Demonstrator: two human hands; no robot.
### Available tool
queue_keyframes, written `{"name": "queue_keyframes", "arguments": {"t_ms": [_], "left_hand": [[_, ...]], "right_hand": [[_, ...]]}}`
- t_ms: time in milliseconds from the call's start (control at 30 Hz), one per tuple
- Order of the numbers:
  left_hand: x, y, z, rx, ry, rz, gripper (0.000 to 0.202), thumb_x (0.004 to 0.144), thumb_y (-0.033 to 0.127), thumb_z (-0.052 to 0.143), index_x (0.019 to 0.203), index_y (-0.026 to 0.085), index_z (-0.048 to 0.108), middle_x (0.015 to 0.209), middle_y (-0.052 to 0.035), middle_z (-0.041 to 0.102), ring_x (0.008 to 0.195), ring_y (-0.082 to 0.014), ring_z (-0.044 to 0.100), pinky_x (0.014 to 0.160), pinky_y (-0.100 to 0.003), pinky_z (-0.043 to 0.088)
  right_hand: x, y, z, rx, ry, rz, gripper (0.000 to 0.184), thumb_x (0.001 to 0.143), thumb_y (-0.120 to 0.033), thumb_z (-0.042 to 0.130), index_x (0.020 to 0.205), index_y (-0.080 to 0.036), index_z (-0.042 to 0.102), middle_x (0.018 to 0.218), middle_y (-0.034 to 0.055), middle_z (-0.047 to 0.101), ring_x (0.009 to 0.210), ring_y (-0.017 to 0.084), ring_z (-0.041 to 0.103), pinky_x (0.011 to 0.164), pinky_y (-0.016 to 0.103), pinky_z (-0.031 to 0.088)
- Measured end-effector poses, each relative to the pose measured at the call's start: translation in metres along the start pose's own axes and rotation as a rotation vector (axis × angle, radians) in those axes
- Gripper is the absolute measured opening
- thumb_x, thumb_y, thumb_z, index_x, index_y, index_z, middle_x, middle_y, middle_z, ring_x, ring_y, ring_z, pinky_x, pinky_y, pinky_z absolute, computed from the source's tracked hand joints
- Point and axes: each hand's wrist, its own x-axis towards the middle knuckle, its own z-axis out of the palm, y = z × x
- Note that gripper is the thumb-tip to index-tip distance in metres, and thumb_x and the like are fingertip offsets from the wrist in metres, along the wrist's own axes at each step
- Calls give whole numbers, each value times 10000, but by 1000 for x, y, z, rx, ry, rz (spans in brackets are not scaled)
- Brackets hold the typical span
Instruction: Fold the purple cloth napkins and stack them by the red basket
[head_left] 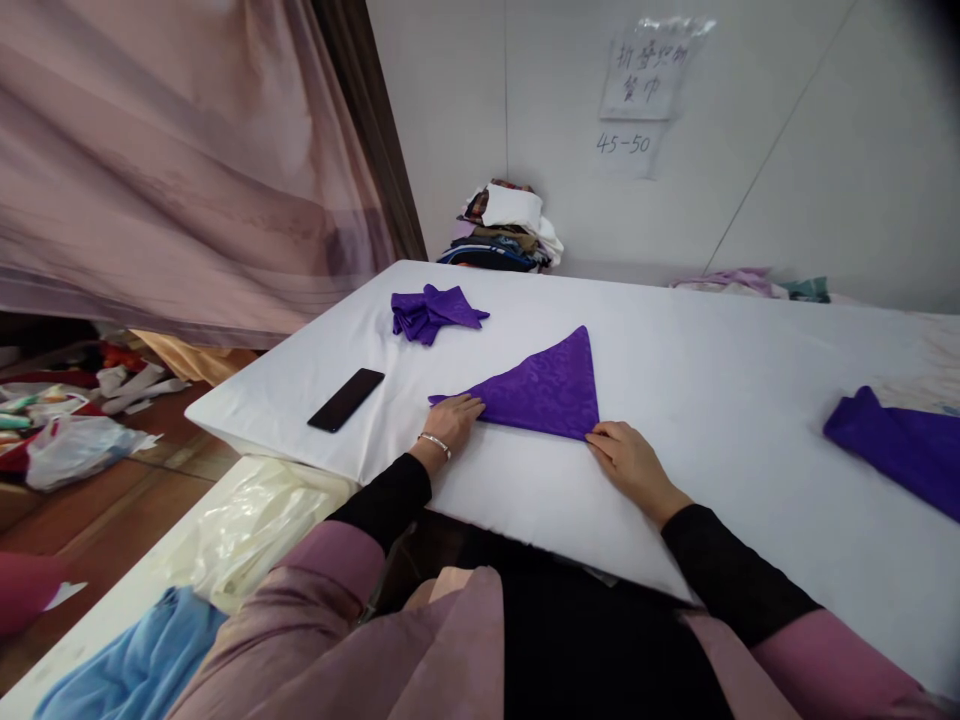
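A purple napkin (547, 390), folded into a triangle, lies flat on the white table (675, 340) in front of me. My left hand (450, 420) rests flat on the triangle's left corner, fingers stretched out, with a bracelet at the wrist. My right hand (626, 455) presses on the triangle's lower right corner, its fingers curled down onto the cloth's edge. A finished folded purple napkin (431, 312) sits farther back on the left.
A black phone (346, 399) lies near the table's left edge. More purple cloth (900, 445) lies at the right. A pile of folded fabrics (506, 228) sits at the far corner by the wall. Bags and blue cloth (135, 665) are on the floor, left.
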Motion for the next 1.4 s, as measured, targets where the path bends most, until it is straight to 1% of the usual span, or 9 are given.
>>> {"name": "queue_keyframes", "arguments": {"t_ms": [200, 400, 567, 800, 900, 967, 1133, 1267, 1400], "left_hand": [[-8, -4, 1, -12, -39, 41, 462, 760, 23, 398, 1156, 114, 618, 1250, -136, 593, 1198, -259, 526, 1000, -436, 457], [-22, -24, -7, -3, -70, 133, 562, 724, -11, 401, 1251, 131, 534, 1296, -108, 566, 1237, -208, 490, 1031, -397, 432], [-13, -35, -14, 73, -106, 100, 489, 759, -11, 401, 1177, 157, 591, 1235, -111, 610, 1145, -211, 568, 976, -388, 469], [4, -28, -24, 112, -37, 81, 335, 755, 12, 460, 960, 171, 671, 1003, -109, 695, 934, -228, 647, 820, -370, 527], [-1, -18, -36, 109, -42, 126, 321, 726, -3, 460, 900, 164, 671, 916, -103, 701, 844, -230, 654, 777, -381, 519], [-8, -4, -47, 79, -59, 199, 328, 706, -17, 447, 874, 167, 662, 854, -87, 696, 793, -215, 646, 770, -376, 504], [-28, 50, -80, -65, -173, 376, 365, 646, -28, 427, 851, 194, 632, 752, -26, 661, 738, -168, 608, 779, -340, 470], [-31, 79, -104, -146, -260, 396, 345, 610, -9, 432, 797, 207, 624, 744, -9, 661, 717, -157, 595, 740, -319, 467], [-23, 80, -123, -201, -223, 357, 338, 650, 25, 432, 830, 216, 644, 761, -15, 683, 722, -161, 609, 738, -324, 479]], "right_hand": [[1, -1, 0, 15, -3, -1, 292, 932, -244, 406, 987, -197, 690, 992, 95, 635, 880, 222, 560, 758, 386, 485], [2, 1, 2, 21, 1, -18, 287, 913, -170, 410, 1000, -209, 681, 994, 77, 641, 900, 214, 563, 783, 372, 488], [3, 4, 5, -41, -13, -51, 302, 882, -84, 420, 996, -189, 679, 997, 73, 644, 889, 202, 554, 784, 335, 479], [8, 3, 5, -126, -48, -56, 303, 850, -40, 425, 946, -165, 683, 973, 88, 643, 855, 200, 555, 763, 330, 473], [3, 10, -4, -143, -74, -51, 304, 856, -50, 416, 961, -161, 679, 975, 89, 644, 851, 201, 562, 746, 330, 473], [-6, 20, -13, -136, -93, -56, 295, 870, -77, 416, 970, -169, 677, 970, 85, 647, 848, 202, 564, 742, 333, 472], [-32, 42, -38, -81, -106, -22, 312, 875, -107, 403, 988, -195, 681, 962, 79, 658, 870, 206, 583, 761, 340, 479], [-42, 36, -46, -26, -118, -13, 370, 864, -97, 396, 1121, -210, 636, 1104, 90, 639, 990, 214, 578, 855, 376, 481], [-44, 16, -43, 63, -76, -46, 417, 872, -134, 421, 1270, -195, 527, 1264, 114, 563, 1151, 231, 515, 955, 424, 448]]}}
